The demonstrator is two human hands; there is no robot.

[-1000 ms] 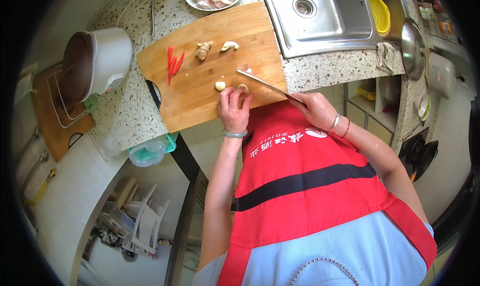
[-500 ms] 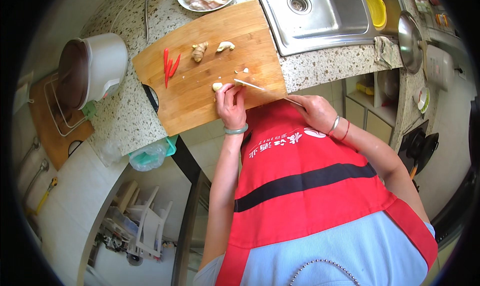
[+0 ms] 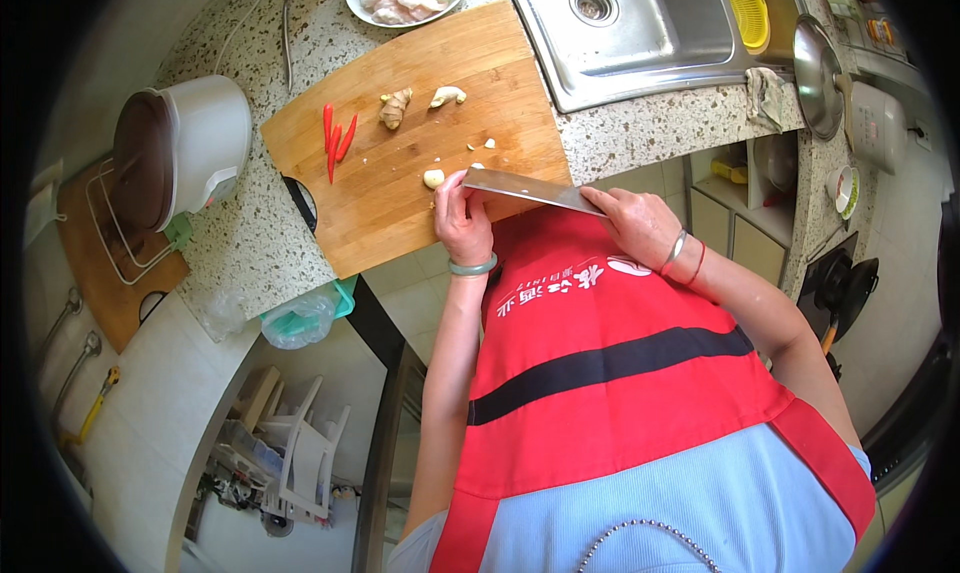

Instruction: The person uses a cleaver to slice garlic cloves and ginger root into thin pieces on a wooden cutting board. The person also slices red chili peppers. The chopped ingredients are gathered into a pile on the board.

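Note:
My right hand [image 3: 640,231] is closed round the handle end of a kitchen knife [image 3: 535,190]. The blade reaches left over the near edge of a wooden cutting board [image 3: 400,213], its broad face showing and its tip by the fingers of my left hand [image 3: 464,228]. Those fingers are curled together on the board; whatever they hold is hidden. A peeled garlic clove [image 3: 433,179] lies just beyond them, and small garlic bits [image 3: 489,144] lie past the blade. Farther back are a ginger root [image 3: 395,108], a paler ginger piece [image 3: 447,97] and several red chillies [image 3: 332,138].
A plate [image 3: 352,1] of pale sliced food stands behind the board. The steel sink [image 3: 640,63] is at the back right, with a yellow basket [image 3: 745,13] beside it. To the left stands a white, brown-lidded appliance [image 3: 215,123]; a bag-lined green bin [image 3: 300,318] hangs below the counter edge.
The knife has turned from a thin, bright edge view to showing its broad face, its tip close by my left fingers. My right hand has shifted slightly; the whole view has moved a little.

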